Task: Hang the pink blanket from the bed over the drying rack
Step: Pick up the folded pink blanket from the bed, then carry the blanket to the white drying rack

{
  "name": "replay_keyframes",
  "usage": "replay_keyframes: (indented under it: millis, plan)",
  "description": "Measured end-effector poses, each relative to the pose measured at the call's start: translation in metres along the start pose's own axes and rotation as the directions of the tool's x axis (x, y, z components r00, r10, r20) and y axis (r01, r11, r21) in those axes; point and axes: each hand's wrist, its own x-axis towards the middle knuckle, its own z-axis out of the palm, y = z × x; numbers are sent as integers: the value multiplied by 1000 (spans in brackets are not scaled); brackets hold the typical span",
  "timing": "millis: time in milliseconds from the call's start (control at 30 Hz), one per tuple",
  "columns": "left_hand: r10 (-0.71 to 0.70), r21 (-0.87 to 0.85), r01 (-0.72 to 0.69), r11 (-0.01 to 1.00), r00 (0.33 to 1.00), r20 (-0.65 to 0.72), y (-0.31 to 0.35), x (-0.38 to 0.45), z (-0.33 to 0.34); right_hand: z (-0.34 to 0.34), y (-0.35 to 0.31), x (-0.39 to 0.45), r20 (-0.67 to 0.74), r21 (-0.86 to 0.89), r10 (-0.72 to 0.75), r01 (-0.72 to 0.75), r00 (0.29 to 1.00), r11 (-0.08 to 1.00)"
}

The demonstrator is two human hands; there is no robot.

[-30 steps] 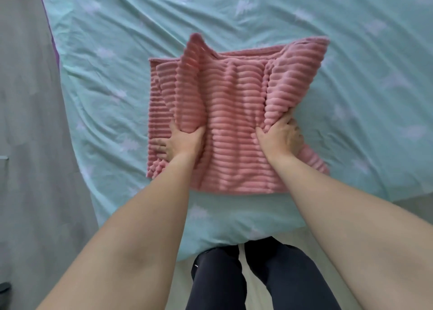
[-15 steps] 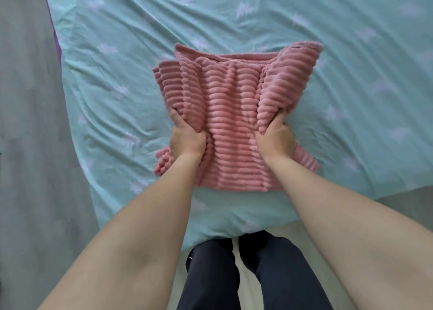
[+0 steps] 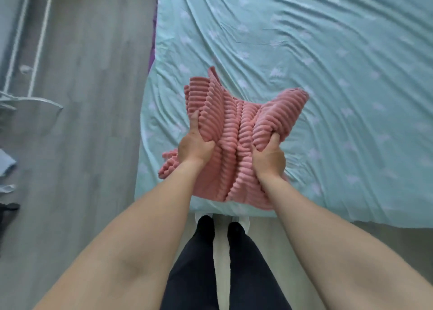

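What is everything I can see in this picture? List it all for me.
pink blanket: one, pink ribbed, bunched up over the bed's near edge, gripped at both sides
bed sheet: one, mint with pale prints, covering the bed
floor: grey wood-look, left of the bed
white metal frame: one, on the floor far left, possibly the drying rack
blue cloth: one, at the left edge
left hand: grips the blanket's left side
right hand: grips the blanket's right side
legs: two, in dark trousers, at the bed's edge

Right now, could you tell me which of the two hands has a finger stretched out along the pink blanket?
The left hand: its forefinger lies straight up the pink blanket, whereas the right hand grips with every finger curled.
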Motion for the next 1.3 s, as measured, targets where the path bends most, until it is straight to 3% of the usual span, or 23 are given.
replay_keyframes:
  millis: [333,533,933,1300]
  plan:
    - [-160,-38,155,987,961,-228,-64,-78,-155,-13,-145,-114,150,76,-270,261,951,962]
    - [-233,-102,210,972,906,-352,-168,-105,-248,41,-240,-221,201,121,-441,424,875,897]
    - [-306,-165,259,952,844,-441,-382,-128,-420,161,-388,-416,240,124,-523,508,818,852]
    - [-281,-175,222,959,823,-494,-442,-32,-528,246,-526,-425,234,135,-540,523,809,842]
